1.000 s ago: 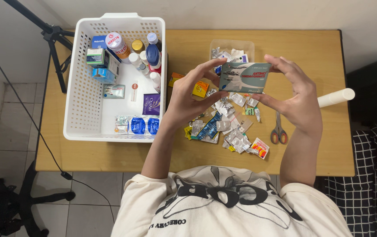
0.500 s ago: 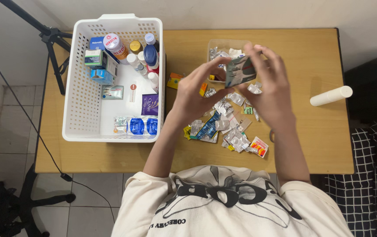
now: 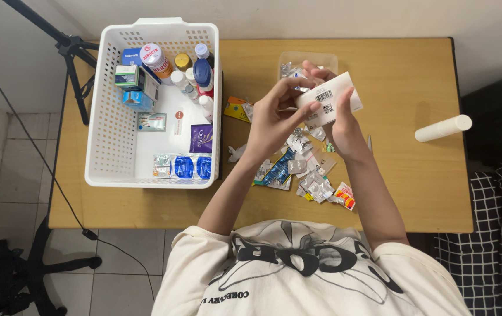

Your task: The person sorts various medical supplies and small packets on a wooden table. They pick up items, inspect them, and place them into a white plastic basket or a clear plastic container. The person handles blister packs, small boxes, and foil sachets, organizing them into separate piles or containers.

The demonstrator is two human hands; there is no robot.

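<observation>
**A small white box held up in 2 hands over the table**

The wooden table [image 3: 414,193] carries a white basket [image 3: 107,117] at its left, filled with bottles and small cartons. Beside it lies a loose pile of blister strips and sachets [image 3: 303,169], and a white tube [image 3: 442,128] rests well apart at the right.

Above the pile, the person holds a small white box [image 3: 331,99] — left hand [image 3: 271,120] pinching 1 end, right hand [image 3: 344,131] closed around it from below. Both grips are firm on the box.

To turn it well, I think 1 hand should stay clamped while the other shifts, keeping the box over the table.

The clear tray [image 3: 309,58] is half hidden behind the fingers, and most of the box's other faces cannot be seen.
</observation>
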